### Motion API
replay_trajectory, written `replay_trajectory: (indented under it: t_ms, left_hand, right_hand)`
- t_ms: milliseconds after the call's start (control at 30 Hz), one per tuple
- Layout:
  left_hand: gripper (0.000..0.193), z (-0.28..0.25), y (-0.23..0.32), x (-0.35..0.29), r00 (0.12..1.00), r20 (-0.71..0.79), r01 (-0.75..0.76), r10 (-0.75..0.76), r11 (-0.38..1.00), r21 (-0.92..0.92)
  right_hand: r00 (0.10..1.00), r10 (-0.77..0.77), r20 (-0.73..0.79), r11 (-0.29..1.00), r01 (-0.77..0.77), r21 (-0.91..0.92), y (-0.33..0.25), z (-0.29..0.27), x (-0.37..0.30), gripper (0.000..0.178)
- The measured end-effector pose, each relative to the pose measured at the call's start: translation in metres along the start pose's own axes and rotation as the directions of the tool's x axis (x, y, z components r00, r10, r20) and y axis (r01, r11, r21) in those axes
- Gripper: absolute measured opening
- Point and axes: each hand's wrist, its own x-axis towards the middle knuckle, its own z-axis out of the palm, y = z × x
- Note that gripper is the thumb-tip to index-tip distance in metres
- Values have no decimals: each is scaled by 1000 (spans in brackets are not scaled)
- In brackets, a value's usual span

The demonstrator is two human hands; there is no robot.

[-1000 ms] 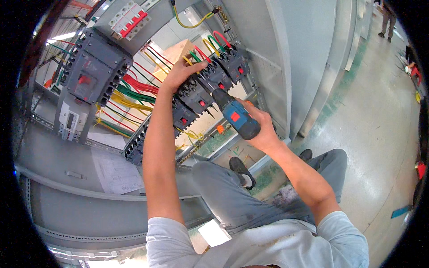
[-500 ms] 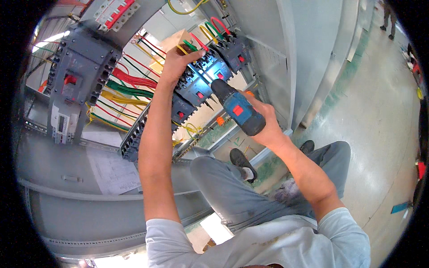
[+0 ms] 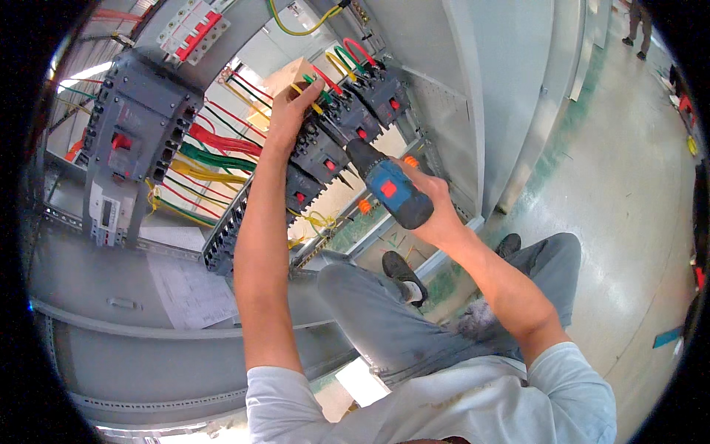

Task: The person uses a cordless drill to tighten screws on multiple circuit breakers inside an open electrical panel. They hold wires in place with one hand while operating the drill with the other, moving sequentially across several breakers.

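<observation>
Blue and black plastic forms the stubby, rounded body of the drill [image 3: 399,198], which sits in front of a slanting row of circuit breakers [image 3: 323,164]. The right hand [image 3: 435,203] is closed around its grip, and the thin metal bit slopes toward the row's upper edge, near the left hand [image 3: 294,117]. That hand is curved at the breakers' wire ends, thumb stretched out beside a yellow wire [image 3: 317,109]; whether it pinches anything, I cannot tell.

The breakers are boxy, matte dark plastic with small red switches. Smooth, bendy red wires [image 3: 225,140], green wires [image 3: 214,156] and yellow wires [image 3: 203,172] run in bundles from a bulkier, ridged breaker [image 3: 140,122] at left. Below, thin creased paper [image 3: 191,292] lies on flat grey sheet metal [image 3: 96,296]. Tall, smooth metal panels [image 3: 510,96] bend beside the glossy floor [image 3: 617,229].
</observation>
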Motion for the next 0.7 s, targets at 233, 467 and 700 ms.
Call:
replay_trajectory:
  t_ms: [233, 467, 700]
  left_hand:
    - [56, 10, 5, -1, 999, -41, -37, 36, 999, -23]
    - [66, -1, 13, 12, 994, 97, -41, 49, 996, -82]
    - [62, -1, 25, 23, 995, 96, -10, 7, 999, 31]
  right_hand:
    - [1000, -7, -7, 997, 6, -72, 1, -2, -4, 68]
    - [993, -63, -101, 994, 54, -94, -19, -9, -9, 66]
    - [994, -21, -103, 994, 32, 107, -5, -51, -65, 57]
